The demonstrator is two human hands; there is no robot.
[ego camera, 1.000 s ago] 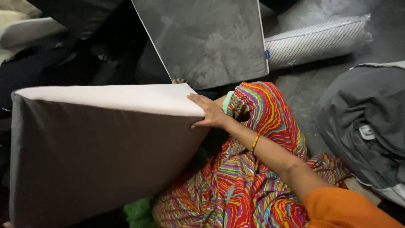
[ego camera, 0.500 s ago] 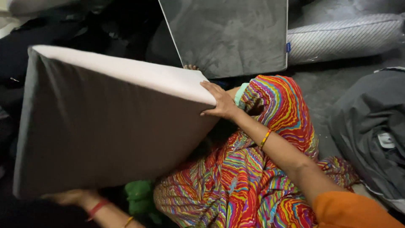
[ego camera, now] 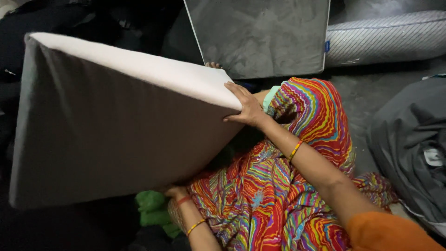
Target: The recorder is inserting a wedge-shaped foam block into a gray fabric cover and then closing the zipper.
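The foam cushion, big and grey with a white edge, is standing tilted over the person's lap, above the colourful striped cloth. The right hand is gripping its upper right corner, fingers spread flat on the white edge. The left hand is holding the bottom edge; its fingers are hidden.

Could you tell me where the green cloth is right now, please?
In the head view, the green cloth sits low and left of centre, under the foam slab, beside the left hand.
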